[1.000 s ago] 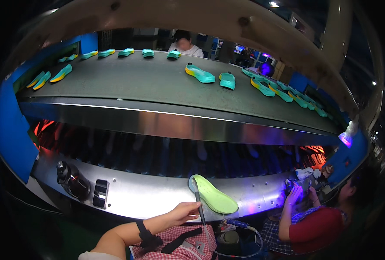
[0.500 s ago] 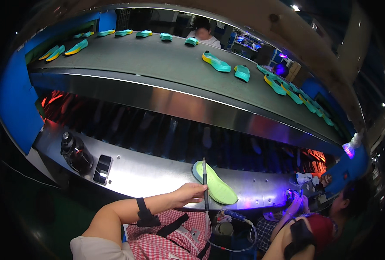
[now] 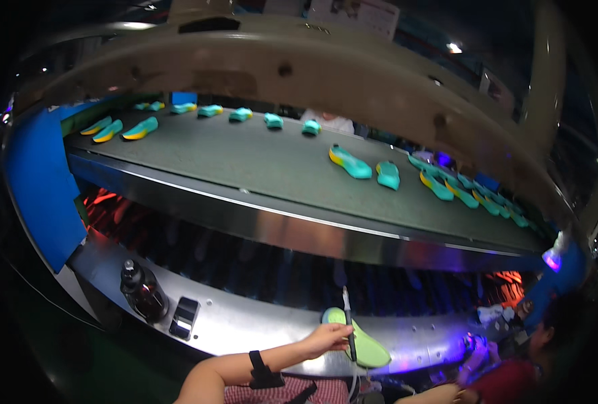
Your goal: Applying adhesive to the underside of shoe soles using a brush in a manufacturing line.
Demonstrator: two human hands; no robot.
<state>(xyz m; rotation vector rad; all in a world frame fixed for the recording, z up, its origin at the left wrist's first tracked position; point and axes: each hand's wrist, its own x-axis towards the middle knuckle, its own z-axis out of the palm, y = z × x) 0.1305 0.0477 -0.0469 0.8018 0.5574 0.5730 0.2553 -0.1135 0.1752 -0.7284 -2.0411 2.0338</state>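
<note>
In the lower middle my left hand (image 3: 326, 339) is closed around a slim brush (image 3: 351, 339) with a dark handle and pale tip. The brush points away from me, and a clear tube trails from its near end. Behind it a lime-green shoe sole (image 3: 371, 348) with a bluish end lies on the metal ledge (image 3: 258, 333). The brush crosses in front of the sole; I cannot tell whether its tip touches anything. A black strap circles my left forearm. Part of an arm shows at the lower edge on the right, but my right hand is not visible.
A black bottle (image 3: 144, 294) and a dark slotted holder (image 3: 184, 318) stand left on the ledge. Beyond, a conveyor belt (image 3: 245, 161) carries several teal-and-yellow soles (image 3: 350, 163). Red-lit openings glow below. A co-worker's hands (image 3: 480, 351) are at the right under purple light.
The whole view has tilted upward, so everything sits lower and farther right. My left hand keeps the brush and seems slightly farther forward over the sole.
</note>
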